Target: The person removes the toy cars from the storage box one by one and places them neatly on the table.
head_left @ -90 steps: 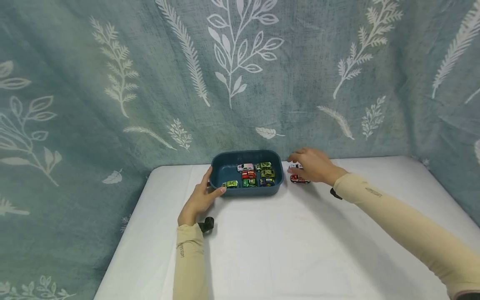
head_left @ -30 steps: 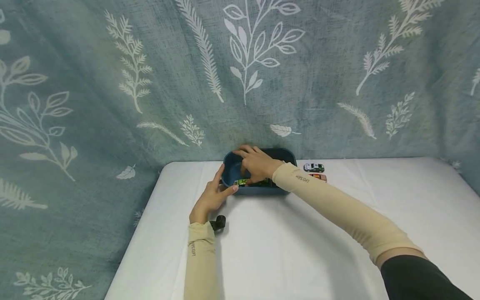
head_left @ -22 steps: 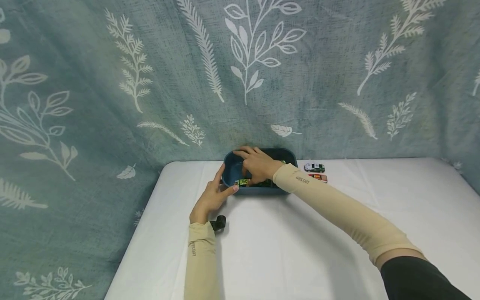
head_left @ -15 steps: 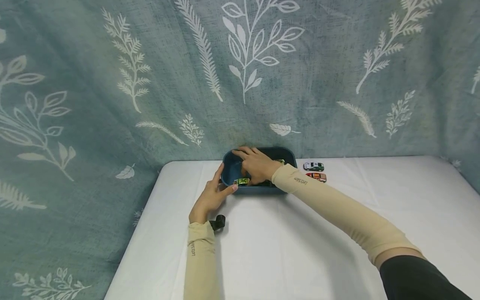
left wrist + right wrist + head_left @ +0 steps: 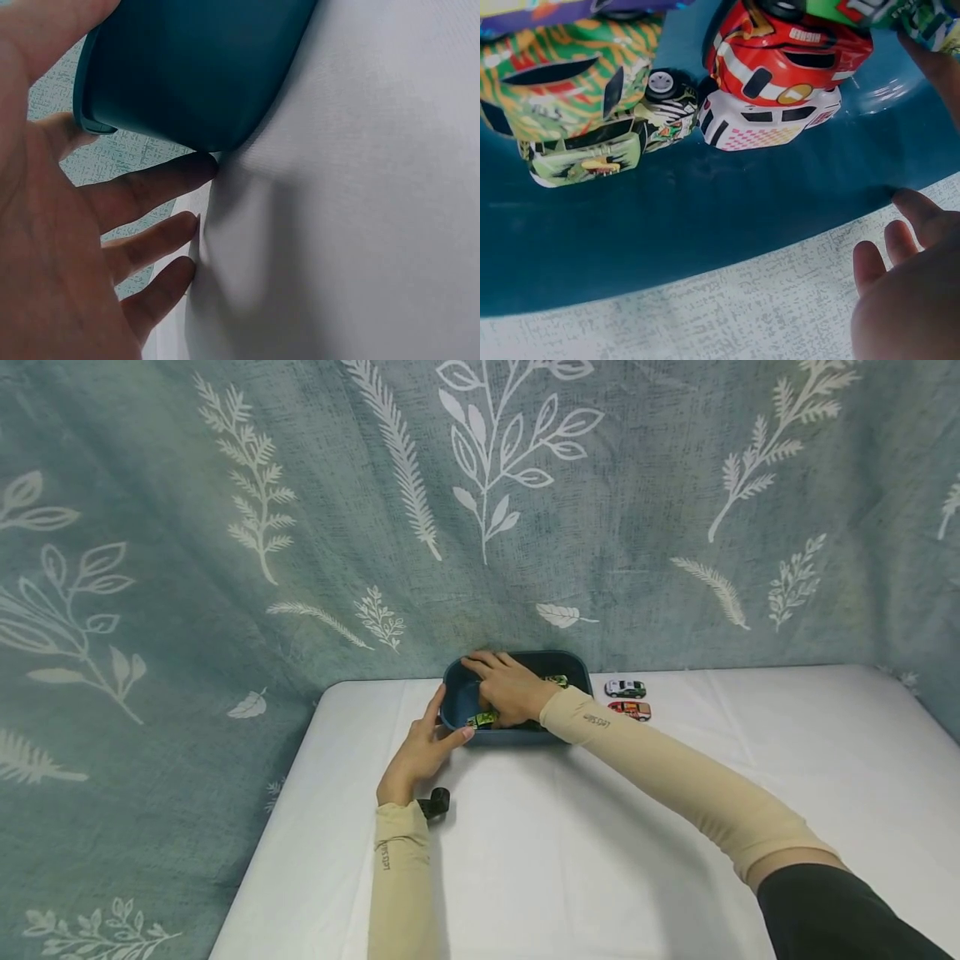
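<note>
A dark blue plastic bin stands at the table's back edge. My left hand rests against its front left corner, thumb on the front rim, index finger along the left side; in the left wrist view its fingers are mostly straight and spread. My right hand reaches down into the bin. Its index finger and thumb pinch a yellow-green toy car near the front left, partly covered. Several more toy cars lie inside, among them a red one, a white one and a green-orange one.
Right of the bin, a white and green toy car and a red-orange toy car sit on the white tablecloth. A leaf-patterned teal curtain hangs behind. The right forearm crosses over the bin's right end.
Since three seconds ago, my right hand has moved left into the bin, uncovering the two cars outside. Over the last half second the yellow-green car has turned slightly. My left hand stays at the corner.
</note>
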### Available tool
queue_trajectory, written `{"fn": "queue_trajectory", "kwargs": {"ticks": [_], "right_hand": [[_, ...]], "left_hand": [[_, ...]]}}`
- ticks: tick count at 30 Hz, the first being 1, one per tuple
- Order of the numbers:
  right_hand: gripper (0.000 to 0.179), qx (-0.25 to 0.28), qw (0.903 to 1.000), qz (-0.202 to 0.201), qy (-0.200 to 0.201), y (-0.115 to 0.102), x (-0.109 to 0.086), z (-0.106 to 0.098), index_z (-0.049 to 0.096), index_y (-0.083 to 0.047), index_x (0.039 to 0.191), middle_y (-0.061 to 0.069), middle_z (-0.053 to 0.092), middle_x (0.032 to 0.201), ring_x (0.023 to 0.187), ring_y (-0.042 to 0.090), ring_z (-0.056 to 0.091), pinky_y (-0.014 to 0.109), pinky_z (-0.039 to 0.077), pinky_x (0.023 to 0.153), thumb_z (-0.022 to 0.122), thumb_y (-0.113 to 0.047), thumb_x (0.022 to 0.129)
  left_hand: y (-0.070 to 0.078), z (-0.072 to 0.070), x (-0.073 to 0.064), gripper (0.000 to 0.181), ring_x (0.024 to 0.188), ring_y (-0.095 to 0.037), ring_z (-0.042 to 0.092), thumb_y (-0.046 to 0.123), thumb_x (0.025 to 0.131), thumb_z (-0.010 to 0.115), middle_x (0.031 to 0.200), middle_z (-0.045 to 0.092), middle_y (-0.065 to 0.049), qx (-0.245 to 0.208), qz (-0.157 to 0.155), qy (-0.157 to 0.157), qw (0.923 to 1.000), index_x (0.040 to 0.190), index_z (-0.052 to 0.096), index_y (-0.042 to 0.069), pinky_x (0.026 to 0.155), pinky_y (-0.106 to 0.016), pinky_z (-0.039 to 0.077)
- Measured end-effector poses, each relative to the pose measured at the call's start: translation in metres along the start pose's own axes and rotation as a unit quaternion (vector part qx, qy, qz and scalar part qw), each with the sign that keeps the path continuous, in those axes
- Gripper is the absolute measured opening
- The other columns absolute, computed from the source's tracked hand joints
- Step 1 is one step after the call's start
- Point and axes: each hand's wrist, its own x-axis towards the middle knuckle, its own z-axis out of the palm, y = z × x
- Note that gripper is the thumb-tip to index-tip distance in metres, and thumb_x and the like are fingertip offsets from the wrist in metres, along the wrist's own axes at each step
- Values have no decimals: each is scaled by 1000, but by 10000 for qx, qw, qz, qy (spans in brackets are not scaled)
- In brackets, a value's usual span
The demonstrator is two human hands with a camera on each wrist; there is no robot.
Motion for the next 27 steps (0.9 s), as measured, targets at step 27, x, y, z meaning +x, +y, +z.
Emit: {"fn": "queue_trajectory", "kwargs": {"ticks": [27], "right_hand": [[41,837,9947,469,-374,38,-84,-81,74,-2,131,15,78,124,104,28,78,45,62,94,79,-25,98]], "left_hand": [[1,3,-2,96,158,-46,31,53,101,69,165,41,-26,163,0,72,9998,172,7,37,125,-68,26]]}}
